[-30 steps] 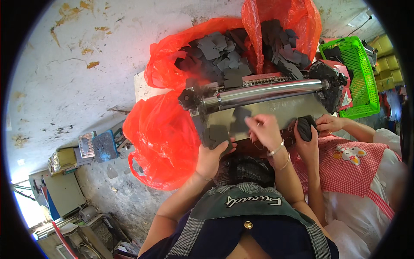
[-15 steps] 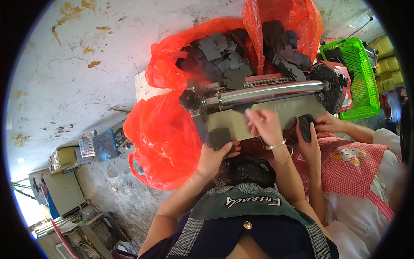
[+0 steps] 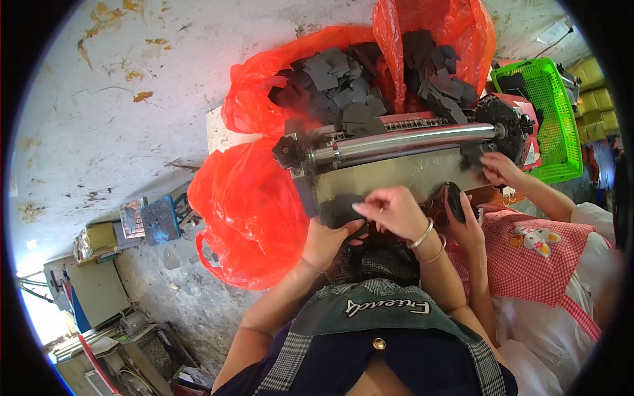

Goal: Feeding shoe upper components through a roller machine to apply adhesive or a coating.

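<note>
My left hand (image 3: 322,243) is closed around a small stack of thin black sheet pieces (image 3: 341,208), at the near left edge of the machine's metal plate (image 3: 389,177). Right beside that stack is my right hand (image 3: 400,215), its fingers drawn together at the stack's edge. What lies between those fingers is hidden. Beyond the plate runs a shiny metal roller (image 3: 416,141). To my right, a co-worker's one hand (image 3: 467,228) grips another black stack (image 3: 454,201). Their other hand (image 3: 505,169) is at the plate's right end, by a dark piece (image 3: 472,158).
Red plastic bags (image 3: 247,218) crowd the machine's left and far sides. Heaped black pieces (image 3: 323,72) fill the far ones. A green basket (image 3: 551,132) stands at the right. Dark knobs (image 3: 288,153) flank the roller, and the co-worker's checked apron (image 3: 508,244) is close by.
My right hand has come back from near the roller to the stack in my left hand. The co-worker's right hand has moved from their stack up to the plate's right end.
</note>
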`<state>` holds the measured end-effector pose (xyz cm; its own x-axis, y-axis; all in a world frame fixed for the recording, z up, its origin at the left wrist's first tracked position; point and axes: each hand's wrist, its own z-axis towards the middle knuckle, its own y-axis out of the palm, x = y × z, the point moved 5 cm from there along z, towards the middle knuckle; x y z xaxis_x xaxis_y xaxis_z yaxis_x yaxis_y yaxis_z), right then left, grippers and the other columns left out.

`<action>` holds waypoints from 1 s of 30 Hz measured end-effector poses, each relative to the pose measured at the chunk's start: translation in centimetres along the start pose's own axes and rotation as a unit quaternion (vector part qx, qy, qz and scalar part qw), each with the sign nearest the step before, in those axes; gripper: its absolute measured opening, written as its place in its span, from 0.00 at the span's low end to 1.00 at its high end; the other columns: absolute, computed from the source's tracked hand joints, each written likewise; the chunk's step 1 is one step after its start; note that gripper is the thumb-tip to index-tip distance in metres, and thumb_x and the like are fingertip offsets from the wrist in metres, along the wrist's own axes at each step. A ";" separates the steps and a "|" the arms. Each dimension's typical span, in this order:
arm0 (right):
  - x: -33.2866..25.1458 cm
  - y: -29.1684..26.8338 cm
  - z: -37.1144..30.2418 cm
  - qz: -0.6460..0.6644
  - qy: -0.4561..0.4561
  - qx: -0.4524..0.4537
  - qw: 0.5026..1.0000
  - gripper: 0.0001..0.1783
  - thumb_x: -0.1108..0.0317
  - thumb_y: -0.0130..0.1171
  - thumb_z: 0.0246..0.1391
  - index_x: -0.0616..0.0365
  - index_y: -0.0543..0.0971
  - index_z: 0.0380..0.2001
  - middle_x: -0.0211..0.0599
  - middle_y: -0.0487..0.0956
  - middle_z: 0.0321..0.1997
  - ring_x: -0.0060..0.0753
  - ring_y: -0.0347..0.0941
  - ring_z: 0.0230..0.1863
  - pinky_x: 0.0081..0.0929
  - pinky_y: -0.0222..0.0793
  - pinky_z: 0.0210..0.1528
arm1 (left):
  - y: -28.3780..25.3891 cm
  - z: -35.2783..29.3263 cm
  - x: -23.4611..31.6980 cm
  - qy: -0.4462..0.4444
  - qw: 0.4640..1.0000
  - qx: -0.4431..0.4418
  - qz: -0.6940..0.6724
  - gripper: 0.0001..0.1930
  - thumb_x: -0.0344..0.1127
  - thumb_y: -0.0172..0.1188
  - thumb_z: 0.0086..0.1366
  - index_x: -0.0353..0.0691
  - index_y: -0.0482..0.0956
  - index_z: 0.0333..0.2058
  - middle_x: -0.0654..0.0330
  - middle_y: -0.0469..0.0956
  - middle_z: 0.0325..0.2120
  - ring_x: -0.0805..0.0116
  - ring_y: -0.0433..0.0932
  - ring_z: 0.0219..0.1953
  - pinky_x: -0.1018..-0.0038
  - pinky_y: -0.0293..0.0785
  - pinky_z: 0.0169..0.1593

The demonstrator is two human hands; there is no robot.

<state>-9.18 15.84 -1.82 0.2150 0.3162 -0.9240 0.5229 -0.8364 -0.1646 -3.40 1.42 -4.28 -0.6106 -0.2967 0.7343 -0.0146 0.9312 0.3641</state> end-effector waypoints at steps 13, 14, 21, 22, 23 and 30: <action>0.7 0.8 -0.1 0.061 0.013 0.018 0.998 0.12 0.66 0.61 0.54 0.67 0.77 0.27 0.29 0.75 0.18 0.14 0.68 0.14 0.14 0.61 0.16 | 0.5 0.1 0.1 0.006 1.000 -0.015 -0.012 0.10 0.24 0.56 0.62 0.26 0.73 0.41 0.49 0.78 0.34 0.61 0.82 0.32 0.75 0.81 0.29; 0.8 0.5 0.0 0.061 0.013 0.019 0.998 0.12 0.66 0.61 0.54 0.67 0.77 0.27 0.29 0.75 0.18 0.14 0.68 0.14 0.14 0.61 0.16 | 0.6 0.0 0.2 -0.001 1.000 -0.004 0.004 0.10 0.25 0.58 0.62 0.27 0.74 0.40 0.51 0.79 0.33 0.64 0.81 0.29 0.77 0.79 0.27; 1.0 0.2 -0.3 0.045 0.026 -0.030 0.998 0.12 0.66 0.60 0.55 0.66 0.76 0.26 0.30 0.75 0.17 0.14 0.68 0.14 0.14 0.61 0.15 | -0.1 0.4 -0.2 0.046 0.997 0.009 0.058 0.11 0.29 0.62 0.60 0.30 0.76 0.39 0.58 0.80 0.29 0.75 0.77 0.21 0.83 0.70 0.22; 1.2 0.3 -0.4 0.066 0.025 -0.041 0.997 0.13 0.65 0.59 0.55 0.66 0.76 0.26 0.31 0.75 0.17 0.15 0.69 0.14 0.14 0.62 0.15 | 0.0 0.4 -0.2 0.046 0.997 0.008 0.058 0.11 0.29 0.62 0.60 0.30 0.76 0.39 0.58 0.80 0.29 0.75 0.77 0.21 0.83 0.70 0.22; 1.2 0.1 -0.4 0.066 0.025 -0.040 0.997 0.13 0.65 0.59 0.55 0.66 0.76 0.26 0.31 0.75 0.17 0.15 0.69 0.14 0.14 0.62 0.15 | 0.0 0.4 -0.3 0.041 0.999 0.010 0.035 0.11 0.30 0.62 0.61 0.30 0.75 0.39 0.57 0.80 0.29 0.74 0.78 0.22 0.82 0.72 0.23; 1.2 -2.6 0.9 0.095 0.009 0.188 0.978 0.13 0.65 0.58 0.56 0.67 0.77 0.25 0.33 0.77 0.19 0.16 0.70 0.15 0.14 0.62 0.15 | 0.2 -0.1 -0.2 0.020 0.996 -0.003 -0.086 0.11 0.29 0.57 0.63 0.29 0.73 0.43 0.53 0.79 0.33 0.66 0.80 0.30 0.76 0.79 0.31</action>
<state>-11.01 18.00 -2.82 0.2949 0.1447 -0.9445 0.1327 -0.9851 -0.1095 -3.18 1.62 -4.29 -0.5672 -0.4602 0.6830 -0.1123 0.8648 0.4894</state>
